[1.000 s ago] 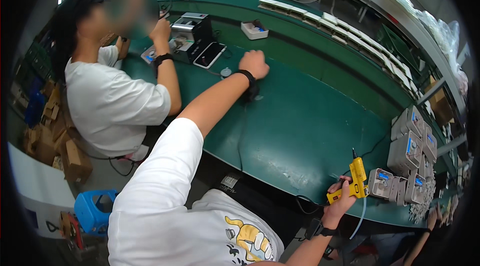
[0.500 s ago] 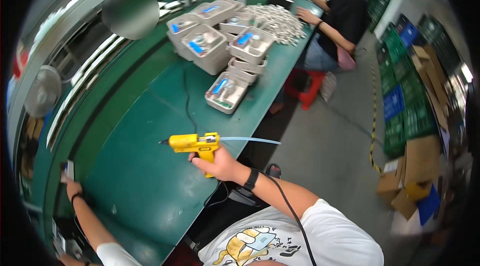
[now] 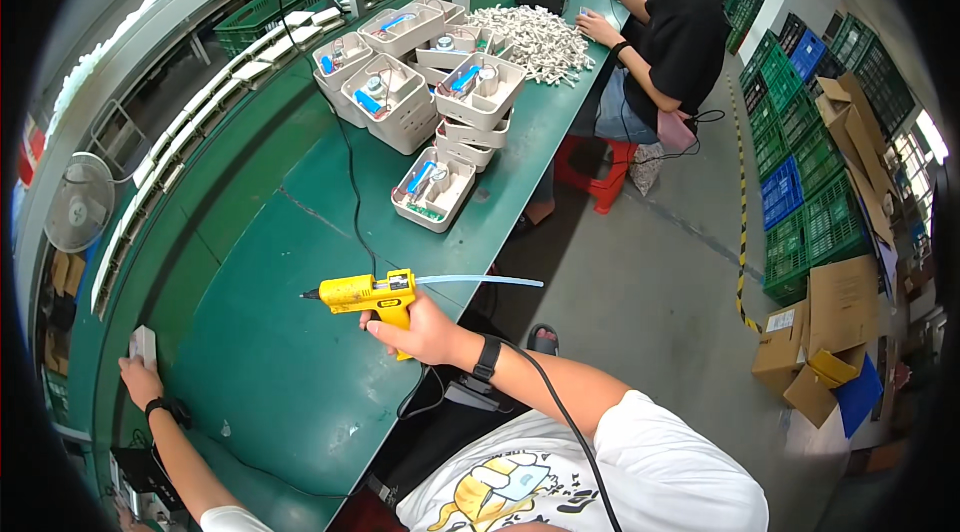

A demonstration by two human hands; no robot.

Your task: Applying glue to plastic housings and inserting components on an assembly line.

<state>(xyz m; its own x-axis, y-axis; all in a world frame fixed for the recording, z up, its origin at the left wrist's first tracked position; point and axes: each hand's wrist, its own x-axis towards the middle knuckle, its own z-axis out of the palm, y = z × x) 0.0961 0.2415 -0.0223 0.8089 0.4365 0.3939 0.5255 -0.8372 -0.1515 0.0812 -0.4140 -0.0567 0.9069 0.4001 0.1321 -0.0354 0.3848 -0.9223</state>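
My right hand (image 3: 425,330) is closed round the grip of a yellow hot glue gun (image 3: 362,292). Its dark nozzle points left over the green table, and a pale blue glue stick (image 3: 480,279) sticks out of its back. At the far left, my left hand (image 3: 142,382) has its fingers closed on a small white box-shaped piece (image 3: 145,344) by the conveyor's edge; its underside is hidden.
Light grey plastic housings (image 3: 387,102) with blue batteries and wires stand stacked on the table (image 3: 290,332), beside a heap of small white parts (image 3: 540,44). A co-worker (image 3: 665,42) sits on a red stool (image 3: 597,172). Green crates (image 3: 810,232) and cardboard boxes line the right.
The glue gun sits slightly further left in view, still in my right hand. My left hand stays at the white piece. The co-worker's far hand now shows a dark upright tool.
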